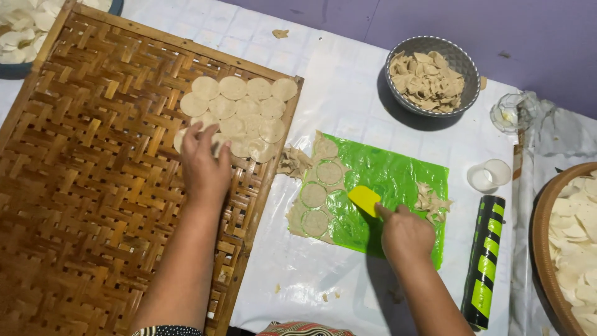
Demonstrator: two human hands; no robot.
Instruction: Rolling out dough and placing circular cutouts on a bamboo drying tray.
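Your left hand lay flat, fingers spread, pressing a thin dough round onto the woven bamboo tray beside the other rounds. Your right hand was clenched on a yellow scraper over the green sheet, where four cut rounds remained. They looked light, limp, tear-prone; lift them from underneath, edge first.

The left hand is stretched forward, palm down, with the fingers spread a little and lying flat. Its forearm goes up from the bottom edge, almost straight. The right hand is closed in a loose fist, the knuckles upward, the thumb and index finger pinching together. Its forearm leans slightly to the left.
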